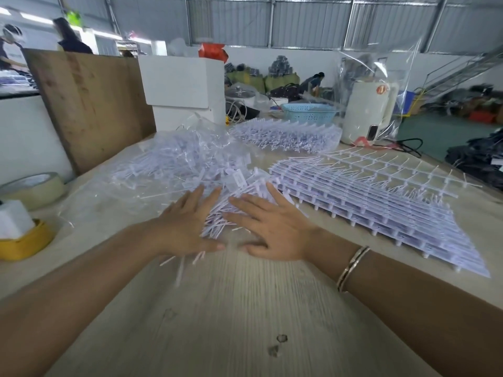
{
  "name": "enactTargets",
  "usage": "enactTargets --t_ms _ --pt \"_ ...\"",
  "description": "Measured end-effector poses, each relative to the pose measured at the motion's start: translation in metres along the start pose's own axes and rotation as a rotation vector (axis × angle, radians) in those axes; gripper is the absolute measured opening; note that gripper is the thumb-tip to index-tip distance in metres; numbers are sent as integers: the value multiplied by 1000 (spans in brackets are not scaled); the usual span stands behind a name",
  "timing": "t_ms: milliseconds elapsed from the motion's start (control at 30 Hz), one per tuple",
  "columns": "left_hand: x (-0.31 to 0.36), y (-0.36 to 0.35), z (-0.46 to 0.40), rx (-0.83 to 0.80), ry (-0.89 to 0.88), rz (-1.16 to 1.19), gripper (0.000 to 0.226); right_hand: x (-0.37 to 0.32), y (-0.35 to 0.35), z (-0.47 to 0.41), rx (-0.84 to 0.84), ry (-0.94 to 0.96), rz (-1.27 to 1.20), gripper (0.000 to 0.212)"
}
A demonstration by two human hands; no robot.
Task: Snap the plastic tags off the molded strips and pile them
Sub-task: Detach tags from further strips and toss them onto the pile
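Loose white plastic tags [226, 210] lie in a heap at the middle of the wooden table [245, 308]. My left hand [187, 224] lies flat with straight fingers on the heap's left side. My right hand [269, 224] lies flat with spread fingers on its right side; a bracelet is on that wrist. A stack of molded strips [367, 205] with tags attached lies to the right of my hands. A second stack of strips [288, 134] sits farther back. A larger pile of loose tags [174, 161] rests on clear plastic sheeting behind my hands.
A tape roll [35, 187] and a yellow tape roll [27, 243] sit at the left edge. A wooden board [89, 104], a white box [182, 85], a blue basket [309, 111] and a white kettle [367, 110] stand at the back. People work in the background.
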State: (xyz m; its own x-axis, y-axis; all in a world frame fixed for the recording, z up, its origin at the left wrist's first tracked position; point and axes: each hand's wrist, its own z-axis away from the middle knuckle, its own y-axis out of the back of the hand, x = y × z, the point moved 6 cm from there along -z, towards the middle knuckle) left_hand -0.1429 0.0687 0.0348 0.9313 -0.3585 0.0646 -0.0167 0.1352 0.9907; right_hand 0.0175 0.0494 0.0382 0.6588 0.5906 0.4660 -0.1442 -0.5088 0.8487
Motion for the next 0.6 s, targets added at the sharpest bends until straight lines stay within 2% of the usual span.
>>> enactTargets --t_ms 67,167,267,367,467,600 --pt "-8 2 -3 -5 -120 -15 89 11 -4 -2 -30 -12 11 58" --pt "-21 6 -4 77 -237 -195 75 16 0 -1 37 41 108 50" --pt "-26 7 -6 165 -212 -378 72 13 1 -3 72 56 196 48" --pt "-19 14 -2 224 -156 -342 83 9 11 -3 149 56 32 52" --pt "12 23 5 362 -264 -311 100 10 29 6 276 22 -139 52" --pt "62 27 1 561 -357 -295 86 21 45 28 372 -85 -197 36"
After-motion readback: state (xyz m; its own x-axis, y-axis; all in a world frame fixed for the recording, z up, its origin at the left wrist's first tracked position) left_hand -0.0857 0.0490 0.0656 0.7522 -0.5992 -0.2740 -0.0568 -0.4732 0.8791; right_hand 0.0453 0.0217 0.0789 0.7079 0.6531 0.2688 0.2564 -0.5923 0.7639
